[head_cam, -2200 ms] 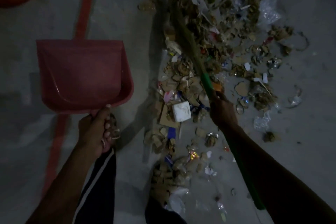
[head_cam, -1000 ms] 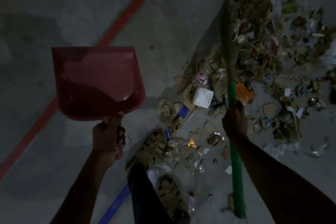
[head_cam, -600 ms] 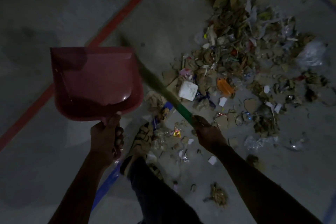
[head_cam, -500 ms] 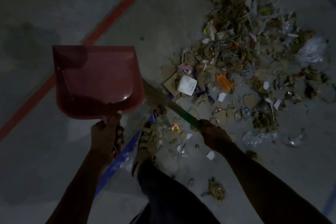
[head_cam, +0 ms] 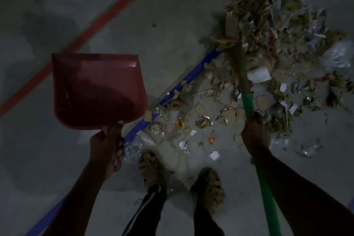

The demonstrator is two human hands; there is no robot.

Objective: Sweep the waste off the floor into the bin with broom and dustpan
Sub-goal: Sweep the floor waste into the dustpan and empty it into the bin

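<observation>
A red dustpan (head_cam: 97, 90) hangs above the grey floor at the left, empty, and my left hand (head_cam: 107, 149) grips its handle from below. My right hand (head_cam: 254, 134) grips the green handle of the broom (head_cam: 248, 101), whose brown bristle end reaches up into the waste pile (head_cam: 268, 34) at the upper right. The waste is torn cardboard, paper scraps, wrappers and clear plastic, with a white block (head_cam: 258, 74) just right of the broom. Looser scraps (head_cam: 203, 120) lie scattered between the pile and my feet.
A red line (head_cam: 107, 17) and a blue line (head_cam: 172, 94) run diagonally across the concrete floor. My two sandalled feet (head_cam: 151, 168) stand at the bottom centre, close to the nearest scraps. No bin is in view.
The broom has swung from pointing left under the dustpan back to upright, its head now in the pile. The view shifted and both my feet now show. The dustpan stays held up.
</observation>
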